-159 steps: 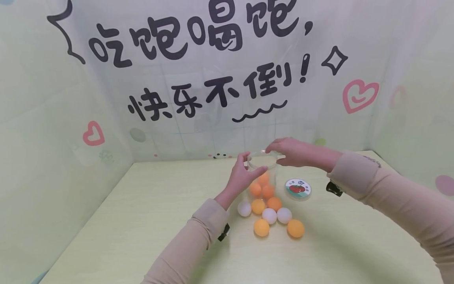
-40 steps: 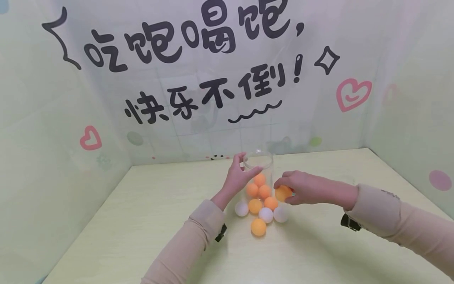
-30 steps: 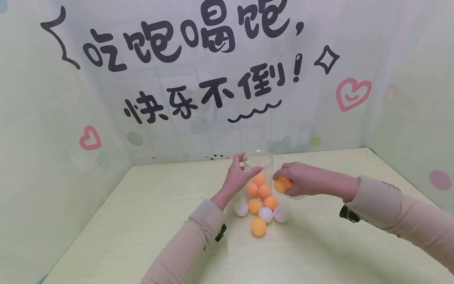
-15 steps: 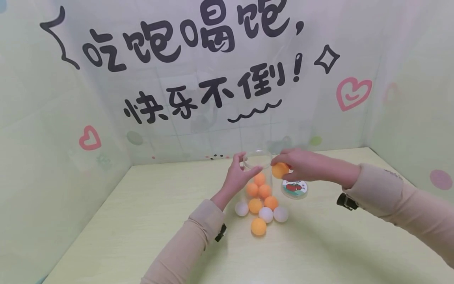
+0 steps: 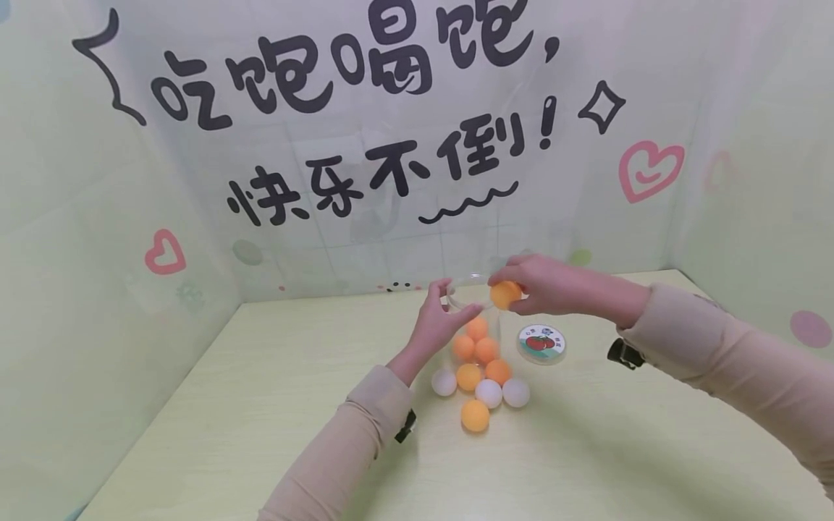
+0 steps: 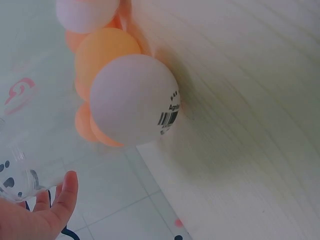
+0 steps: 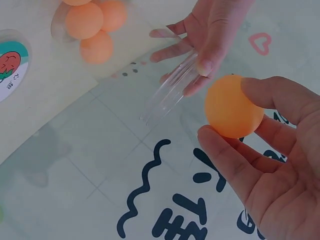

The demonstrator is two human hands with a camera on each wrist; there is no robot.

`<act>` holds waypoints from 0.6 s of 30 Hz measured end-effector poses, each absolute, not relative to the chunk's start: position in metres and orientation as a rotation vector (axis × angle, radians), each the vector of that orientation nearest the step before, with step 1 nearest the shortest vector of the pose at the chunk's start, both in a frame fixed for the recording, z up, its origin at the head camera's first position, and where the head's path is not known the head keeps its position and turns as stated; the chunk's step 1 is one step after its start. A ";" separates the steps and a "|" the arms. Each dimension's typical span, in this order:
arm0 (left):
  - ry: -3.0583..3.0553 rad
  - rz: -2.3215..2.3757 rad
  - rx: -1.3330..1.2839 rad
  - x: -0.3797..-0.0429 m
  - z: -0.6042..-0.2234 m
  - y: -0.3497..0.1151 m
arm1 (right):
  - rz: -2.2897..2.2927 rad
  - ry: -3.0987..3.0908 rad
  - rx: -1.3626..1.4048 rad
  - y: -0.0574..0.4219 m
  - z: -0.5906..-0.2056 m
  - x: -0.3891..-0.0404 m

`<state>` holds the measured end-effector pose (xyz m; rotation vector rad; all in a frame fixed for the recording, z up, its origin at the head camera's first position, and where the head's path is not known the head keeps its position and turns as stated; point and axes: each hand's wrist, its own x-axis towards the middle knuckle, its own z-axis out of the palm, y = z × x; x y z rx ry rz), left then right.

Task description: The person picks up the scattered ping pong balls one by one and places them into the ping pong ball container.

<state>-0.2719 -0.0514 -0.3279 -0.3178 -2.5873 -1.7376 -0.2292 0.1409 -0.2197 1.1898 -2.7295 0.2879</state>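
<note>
My left hand (image 5: 438, 323) grips the upper part of a clear plastic jar (image 5: 493, 323), thumb on the near side and fingers behind the rim. Several orange ping-pong balls (image 5: 477, 328) lie in the bottom of the jar. My right hand (image 5: 546, 286) pinches an orange-yellow ping-pong ball (image 7: 234, 106) between thumb and fingers, beside the right edge of the jar's open mouth. In front of the jar sit more balls: several orange ones, with an orange-yellow ball (image 5: 475, 416) nearest, and three white ones, among them a white ball (image 6: 134, 100) with printed marks.
A round lid (image 5: 542, 343) with a tomato picture lies on the table (image 5: 274, 405) to the right of the jar. A printed curtain (image 5: 365, 239) stands close behind the jar and along both sides.
Over the last second or so, my right hand has lifted the orange-yellow ball from near the table up and leftward to the jar's rim, uncovering the lid. The left hand stays put.
</note>
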 end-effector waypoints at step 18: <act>-2.583 -1.756 -0.334 -0.272 -0.328 -0.052 | 0.332 -2.736 1.140 0.130 -0.218 -0.253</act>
